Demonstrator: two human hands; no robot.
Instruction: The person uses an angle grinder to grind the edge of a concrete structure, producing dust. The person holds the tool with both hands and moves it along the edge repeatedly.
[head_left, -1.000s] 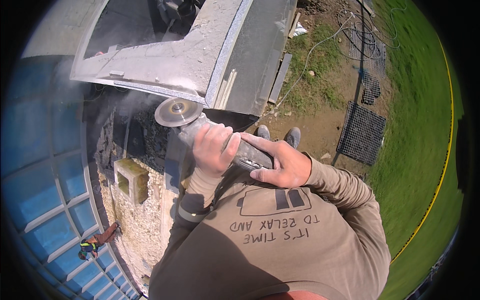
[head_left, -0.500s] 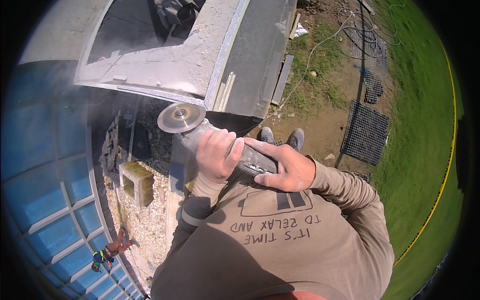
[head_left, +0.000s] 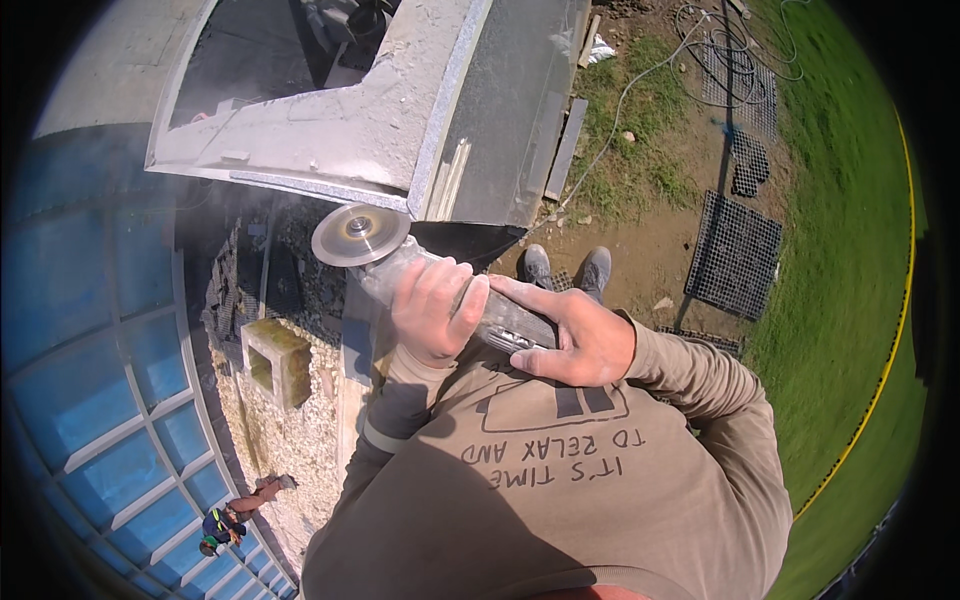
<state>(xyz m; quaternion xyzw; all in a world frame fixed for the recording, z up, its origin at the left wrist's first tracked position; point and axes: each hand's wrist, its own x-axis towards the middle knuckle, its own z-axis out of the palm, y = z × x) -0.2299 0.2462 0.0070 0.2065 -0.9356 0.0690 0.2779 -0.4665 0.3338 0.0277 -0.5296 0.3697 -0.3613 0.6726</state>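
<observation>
Both of my hands are closed around a dusty angle grinder held in front of my chest. My left hand wraps the body just behind the head. My right hand grips the rear end, thumb along its side. The round cutting disc, blurred at its face, sits at the upper left of the tool. It lies close to the lower edge of a pale, dust-covered stone ledge; whether it touches cannot be told. Pale dust coats my fingers.
A hollow concrete block stands on pale gravel at left, beside blue glazed panels. A person is farther off there. Black plastic grids and a loose cable lie on the ground at right.
The dust haze left of the ledge has thinned. My hands and the grinder hold nearly the same place. The distant person has shifted slightly right and down in the view.
</observation>
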